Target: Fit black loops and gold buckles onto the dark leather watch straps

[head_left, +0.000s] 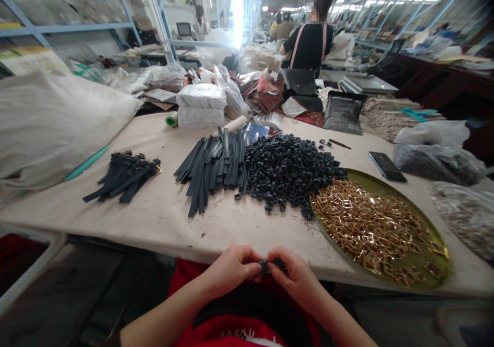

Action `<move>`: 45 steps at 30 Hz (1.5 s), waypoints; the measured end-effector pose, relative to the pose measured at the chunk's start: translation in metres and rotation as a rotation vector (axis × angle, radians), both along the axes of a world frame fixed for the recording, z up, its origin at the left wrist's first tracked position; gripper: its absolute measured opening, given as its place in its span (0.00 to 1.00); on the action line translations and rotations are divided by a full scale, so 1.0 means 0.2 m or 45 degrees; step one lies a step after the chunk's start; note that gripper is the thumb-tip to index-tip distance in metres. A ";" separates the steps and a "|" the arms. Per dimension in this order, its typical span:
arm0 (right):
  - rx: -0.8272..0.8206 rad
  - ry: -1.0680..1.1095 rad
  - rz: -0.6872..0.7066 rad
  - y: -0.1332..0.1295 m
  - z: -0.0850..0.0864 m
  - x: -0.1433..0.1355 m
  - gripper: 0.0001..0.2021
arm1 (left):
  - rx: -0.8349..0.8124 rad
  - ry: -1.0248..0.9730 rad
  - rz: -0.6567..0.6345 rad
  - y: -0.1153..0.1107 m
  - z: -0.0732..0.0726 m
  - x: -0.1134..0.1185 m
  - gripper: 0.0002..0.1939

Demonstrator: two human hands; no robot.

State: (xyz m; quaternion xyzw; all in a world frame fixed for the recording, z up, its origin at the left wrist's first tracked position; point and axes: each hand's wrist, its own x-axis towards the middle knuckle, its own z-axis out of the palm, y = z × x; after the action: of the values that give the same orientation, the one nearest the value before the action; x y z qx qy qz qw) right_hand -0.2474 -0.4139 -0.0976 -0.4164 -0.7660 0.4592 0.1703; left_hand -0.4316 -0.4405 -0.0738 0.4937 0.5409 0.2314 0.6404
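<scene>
Dark strip [264, 266], apparently pinched between both hands' fingertips [252, 269]

The fingers hid most of the dark piece [264, 266] below the table [154, 203]. Beyond the table, the far people [284, 26] were blurred. Left of it, the picture's edge cut the white cloth [57, 125].

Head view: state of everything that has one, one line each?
left hand: pinching dark piece
right hand: pinching dark piece
dark piece: held in both hands
dark strips: loosely piled, fanned out
loops: heaped
tray: holding gold buckles
phone: lying flat
bright light: on
</scene>
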 end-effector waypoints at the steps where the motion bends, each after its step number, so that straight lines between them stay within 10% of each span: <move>1: -0.014 -0.005 0.011 0.00 0.01 0.00 0.05 | 0.026 0.030 -0.017 -0.01 0.00 0.00 0.10; 13: 0.225 -0.218 0.145 0.00 0.01 -0.04 0.08 | 0.175 0.292 -0.078 -0.02 0.01 0.01 0.10; 23: -0.453 0.006 -0.114 0.01 -0.03 -0.02 0.05 | 0.412 0.608 -0.315 0.00 0.05 0.02 0.11; 28: -0.199 -0.177 -0.112 0.01 0.03 -0.06 0.02 | 0.456 0.667 -0.328 -0.01 0.03 0.04 0.12; 45: -0.201 0.014 -0.082 0.00 0.02 -0.04 0.06 | -0.065 -0.027 0.023 0.00 0.01 -0.02 0.11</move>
State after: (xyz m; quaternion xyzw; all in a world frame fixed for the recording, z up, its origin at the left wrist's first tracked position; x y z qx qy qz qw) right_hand -0.2549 -0.4147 -0.0930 -0.4505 -0.7126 0.5147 0.1560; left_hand -0.4352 -0.4399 -0.0719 0.4697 0.5442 0.2287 0.6564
